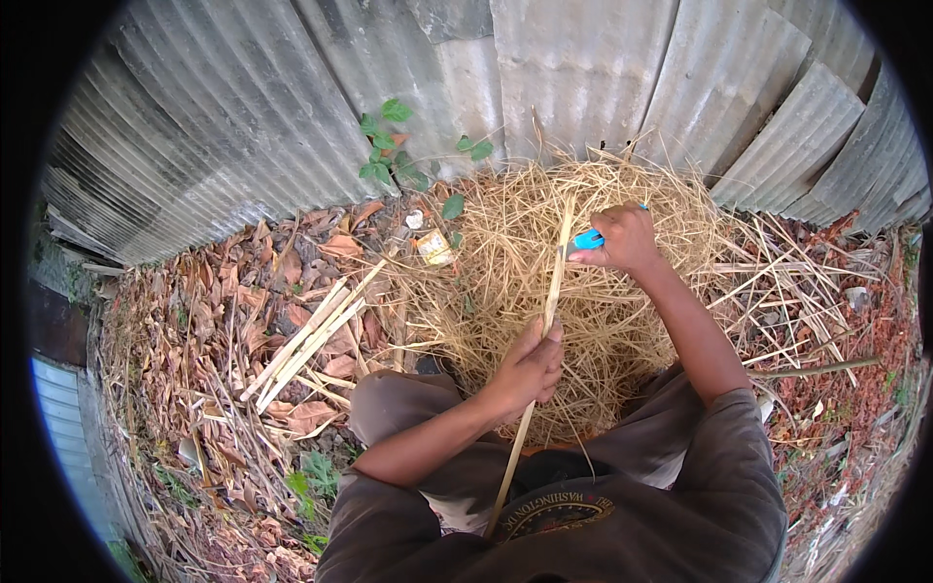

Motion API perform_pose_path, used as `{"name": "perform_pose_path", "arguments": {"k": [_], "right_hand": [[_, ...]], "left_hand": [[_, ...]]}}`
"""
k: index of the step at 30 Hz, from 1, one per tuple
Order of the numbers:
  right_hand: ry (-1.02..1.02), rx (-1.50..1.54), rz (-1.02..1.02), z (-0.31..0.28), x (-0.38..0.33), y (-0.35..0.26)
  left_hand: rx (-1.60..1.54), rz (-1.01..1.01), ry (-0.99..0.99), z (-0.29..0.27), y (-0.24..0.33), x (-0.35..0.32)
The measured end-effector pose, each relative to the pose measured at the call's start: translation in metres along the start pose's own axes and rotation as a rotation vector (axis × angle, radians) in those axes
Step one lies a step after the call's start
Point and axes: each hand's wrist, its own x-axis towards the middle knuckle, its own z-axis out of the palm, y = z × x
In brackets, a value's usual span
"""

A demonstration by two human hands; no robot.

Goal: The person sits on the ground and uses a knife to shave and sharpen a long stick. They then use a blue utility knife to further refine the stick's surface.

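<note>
My left hand [530, 367] is closed around a long pale strip of split wood or bamboo [556, 282]. The strip slants from my lap up past the hand, its far end over the straw. In my right hand [625, 240] is a blue-handled utility knife [589, 239], gripped in a fist. The knife's front end meets the right side of the strip near its upper part; the blade itself is too small to make out clearly. Under both hands spreads a heap of dry straw-like shavings [622, 330], between my bent legs.
Several pale split strips [316, 340] lie on brown dry leaves [243, 291] to the left. Thin sticks [787, 291] are scattered at the right. Corrugated metal sheets [583, 78] form a fence along the far side, with a green leafy plant [384, 146] at its foot.
</note>
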Motion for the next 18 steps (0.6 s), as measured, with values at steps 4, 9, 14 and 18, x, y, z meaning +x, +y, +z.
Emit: {"name": "perform_pose_path", "arguments": {"k": [4, 9, 14, 18], "right_hand": [[-0.05, 0.01, 0.059, 0.007, 0.005, 0.003], [-0.23, -0.038, 1.008, -0.016, -0.003, 0.094], [-0.375, -0.021, 1.062, -0.037, -0.018, 0.1], [-0.38, 0.172, 0.786, -0.047, 0.002, 0.036]], "left_hand": [[-0.02, -0.011, 0.045, -0.002, 0.002, 0.0], [0.062, -0.059, -0.254, 0.016, -0.038, -0.025], [0.03, -0.034, -0.092, -0.02, -0.019, -0.011], [-0.06, -0.027, -0.08, -0.016, -0.007, -0.009]]}}
